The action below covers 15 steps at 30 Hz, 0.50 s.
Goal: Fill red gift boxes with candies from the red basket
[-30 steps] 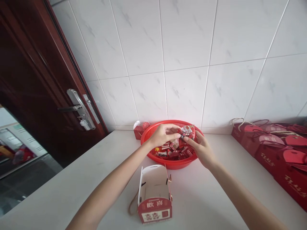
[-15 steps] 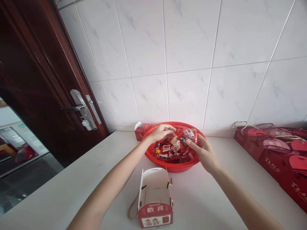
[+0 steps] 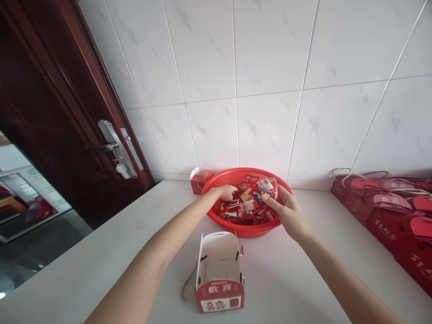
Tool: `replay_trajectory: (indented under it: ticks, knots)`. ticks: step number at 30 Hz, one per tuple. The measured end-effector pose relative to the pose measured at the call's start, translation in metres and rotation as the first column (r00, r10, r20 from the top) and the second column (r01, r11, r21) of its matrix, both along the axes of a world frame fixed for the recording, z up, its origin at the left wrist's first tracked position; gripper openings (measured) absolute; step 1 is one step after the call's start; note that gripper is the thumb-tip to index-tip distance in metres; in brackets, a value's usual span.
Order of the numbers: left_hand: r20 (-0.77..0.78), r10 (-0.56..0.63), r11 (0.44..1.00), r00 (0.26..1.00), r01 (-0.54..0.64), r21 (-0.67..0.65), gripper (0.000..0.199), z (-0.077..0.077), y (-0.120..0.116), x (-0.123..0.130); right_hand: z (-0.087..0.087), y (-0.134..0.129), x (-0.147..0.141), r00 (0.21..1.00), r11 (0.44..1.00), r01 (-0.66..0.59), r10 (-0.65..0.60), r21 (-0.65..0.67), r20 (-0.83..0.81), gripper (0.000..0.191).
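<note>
A red plastic basket (image 3: 248, 231) holds many small wrapped sweets (image 3: 246, 206), mostly in red packaging. My right hand (image 3: 292, 211) is at the basket's right side, thumb and fingers closed on several candy packets (image 3: 266, 186) held above the others. My left hand (image 3: 227, 192) reaches over the left rim into the basket with its fingers curled among the sweets; whatever they grip is hidden. Nearer to me stands a red and white gift box (image 3: 219, 294) with its top open, its white inside bare and a rope handle at its side.
Red gift boxes (image 3: 384, 225) with rope handles line the right side of the white table (image 3: 145, 234). A small red box (image 3: 196, 184) stands behind the basket's left side. A tiled wall (image 3: 209, 130) closes the back; a dark red door (image 3: 67, 112) is at left.
My left hand has moved left and down into the basket, and its fingers have curled. My right hand keeps hold of the candy packets in nearly the same place.
</note>
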<state>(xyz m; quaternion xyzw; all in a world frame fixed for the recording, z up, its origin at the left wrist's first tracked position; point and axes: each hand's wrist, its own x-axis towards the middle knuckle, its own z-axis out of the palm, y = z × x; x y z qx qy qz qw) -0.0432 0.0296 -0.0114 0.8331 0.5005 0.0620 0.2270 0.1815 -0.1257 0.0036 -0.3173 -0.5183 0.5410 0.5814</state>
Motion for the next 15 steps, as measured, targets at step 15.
replay_trajectory:
  ticks: [15]
  knots:
    - [0.109, 0.09, 0.987, 0.99, -0.074, -0.143, 0.006, 0.009, -0.008, -0.004, 0.001, -0.002, 0.0, 1.0, 1.0, -0.003, 0.003, 0.005, -0.007, 0.04]
